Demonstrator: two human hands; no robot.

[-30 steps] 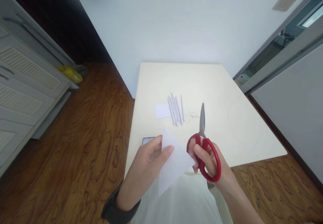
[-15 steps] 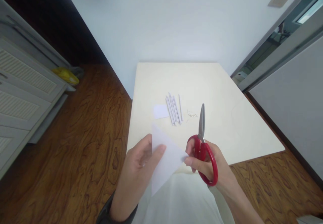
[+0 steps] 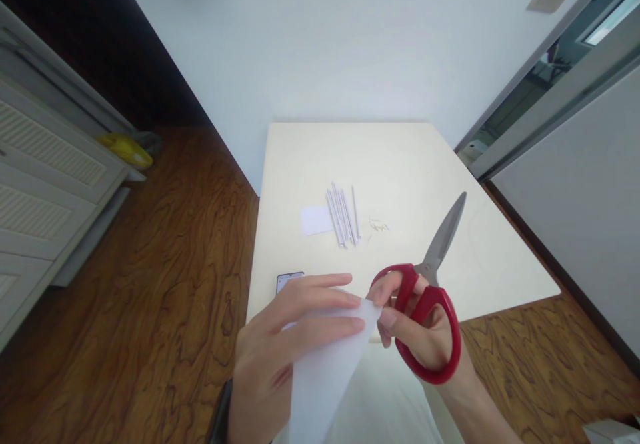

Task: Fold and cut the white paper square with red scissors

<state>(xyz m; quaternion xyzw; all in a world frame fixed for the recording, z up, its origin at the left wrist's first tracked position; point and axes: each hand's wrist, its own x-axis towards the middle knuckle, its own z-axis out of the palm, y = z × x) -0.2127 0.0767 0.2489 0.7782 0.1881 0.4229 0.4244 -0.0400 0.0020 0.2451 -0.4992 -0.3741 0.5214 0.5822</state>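
While my left hand (image 3: 280,357) pinches the thin white paper sheet (image 3: 325,371) between fingers and thumb above my lap, just off the cream bench (image 3: 400,164), my right hand (image 3: 425,337) grips the red-handled steel scissors (image 3: 430,297), blades shut. I judge the paper light, floppy and easily creased, so it is best held near its edge.

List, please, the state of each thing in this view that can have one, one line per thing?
Scissors: blades shut, held up in the right hand, tip pointing up and right.
Paper sheet: pinched by left hand, right fingertips at its corner.
Paper strips: lying bunched on the table.
Small paper piece: flat beside the strips.
Phone: flat, partly hidden.
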